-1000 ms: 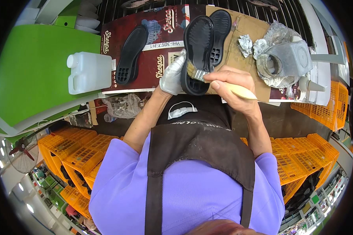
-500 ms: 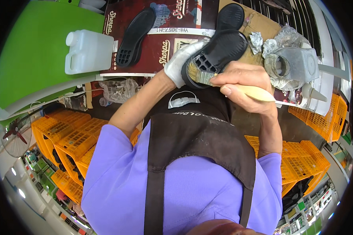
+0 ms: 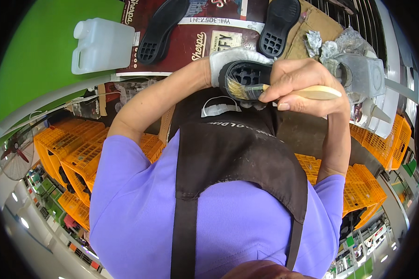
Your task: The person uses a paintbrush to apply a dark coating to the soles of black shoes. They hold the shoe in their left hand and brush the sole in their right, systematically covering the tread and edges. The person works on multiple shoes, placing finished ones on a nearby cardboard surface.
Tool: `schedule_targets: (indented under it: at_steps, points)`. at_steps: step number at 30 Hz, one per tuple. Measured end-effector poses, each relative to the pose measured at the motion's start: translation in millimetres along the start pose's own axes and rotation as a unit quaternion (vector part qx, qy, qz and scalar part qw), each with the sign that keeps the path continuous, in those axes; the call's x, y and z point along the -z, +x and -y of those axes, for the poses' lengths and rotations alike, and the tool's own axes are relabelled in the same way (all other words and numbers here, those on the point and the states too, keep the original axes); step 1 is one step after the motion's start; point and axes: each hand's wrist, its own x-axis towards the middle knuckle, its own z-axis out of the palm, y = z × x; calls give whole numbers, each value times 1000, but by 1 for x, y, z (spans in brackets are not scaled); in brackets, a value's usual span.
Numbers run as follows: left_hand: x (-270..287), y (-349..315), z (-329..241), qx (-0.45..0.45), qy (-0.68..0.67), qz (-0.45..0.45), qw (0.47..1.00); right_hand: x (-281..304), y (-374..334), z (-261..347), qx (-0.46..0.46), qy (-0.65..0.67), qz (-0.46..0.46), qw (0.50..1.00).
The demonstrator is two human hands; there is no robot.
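In a white glove, my left hand (image 3: 222, 56) wraps round a black shoe sole (image 3: 250, 69), its fingers closed along the far edge. The sole is held above my apron, its gridded heel end at the left. My bare right hand (image 3: 307, 81) grips the pale wooden handle of a paintbrush (image 3: 319, 92). Its yellowish bristles touch the heel rim and the edge of the grid. The sole's other end is hidden behind my right hand. Beyond, a single black sole (image 3: 280, 23) lies at right, and stacked black soles (image 3: 160, 35) lie at left.
A white plastic jug (image 3: 104, 46) stands at the left by the green surface (image 3: 32, 51). On the right are a clear plastic container (image 3: 365, 74) and crumpled foil (image 3: 313, 43). Dark red cardboard (image 3: 179, 58) covers the bench. Orange crates (image 3: 79, 149) stand on both sides of me.
The held sole has turned to lie crosswise, away from the far sole it overlapped. My right hand and brush have shifted slightly right and up. The bench appears higher in view.
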Motion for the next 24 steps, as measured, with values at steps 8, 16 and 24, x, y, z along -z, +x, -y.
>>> schedule_targets:
  at_steps: [8,16,24]
  points:
    - [-2,1,-8,98,-20,-100,990,14,-7,-5,-85,50,77,992]
    - [-1,-5,-3,-53,-143,-74,985,19,-56,22,-72,-176,-230,954]
    - [-26,3,-2,-201,-168,-91,961,-24,-36,6,-19,-196,-234,952]
